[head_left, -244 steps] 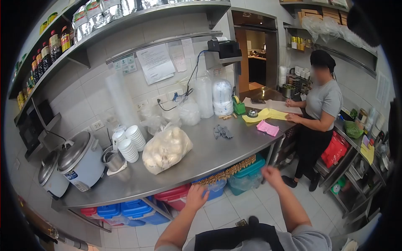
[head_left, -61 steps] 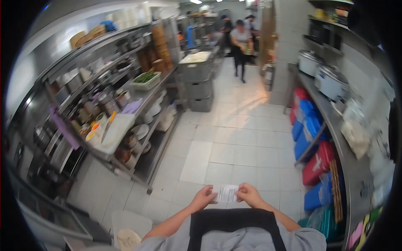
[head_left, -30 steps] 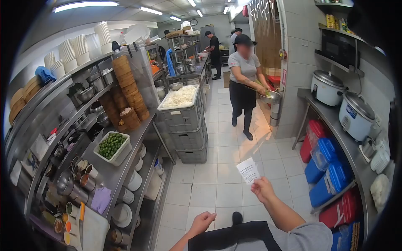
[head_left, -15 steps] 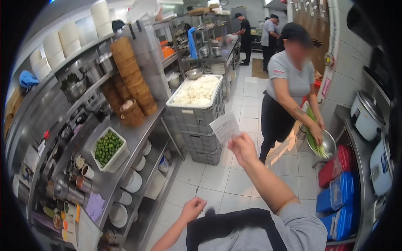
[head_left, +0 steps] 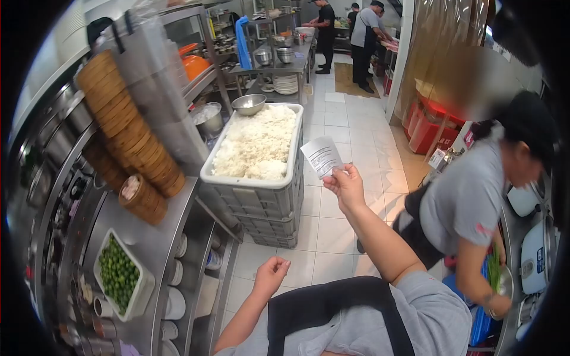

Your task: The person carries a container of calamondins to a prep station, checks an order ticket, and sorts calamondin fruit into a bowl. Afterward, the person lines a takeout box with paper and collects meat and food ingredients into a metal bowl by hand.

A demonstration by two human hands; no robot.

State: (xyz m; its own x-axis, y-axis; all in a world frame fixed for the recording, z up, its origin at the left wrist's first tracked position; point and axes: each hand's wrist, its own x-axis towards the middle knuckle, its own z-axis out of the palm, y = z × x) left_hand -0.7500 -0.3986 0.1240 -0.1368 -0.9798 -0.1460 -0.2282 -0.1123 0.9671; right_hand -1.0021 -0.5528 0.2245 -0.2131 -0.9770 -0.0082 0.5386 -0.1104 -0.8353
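My right hand (head_left: 346, 186) pinches the lower corner of a small white printed slip (head_left: 320, 155), held out in front of me over the floor. Several lines of print show on it, too small to read. My left hand (head_left: 272, 276) hangs lower, near my apron (head_left: 326, 305), its fingers curled together with nothing visible in them. Beyond the slip is a white tub of cooked rice (head_left: 255, 148), with a steel bowl (head_left: 249, 104) resting at its far edge.
Grey crates (head_left: 264, 207) carry the rice tub. On the left counter (head_left: 172, 237) stand bamboo steamers (head_left: 127, 124) and a container of small green limes (head_left: 122, 276). Close on my right, a co-worker (head_left: 463, 202) bends over a bowl of greens (head_left: 496, 270). More people work far back.
The view has shifted forward, bringing the rice tub closer. The co-worker has moved nearer on the right with the bowl of greens. The slip stays in my right hand, its print now clearer.
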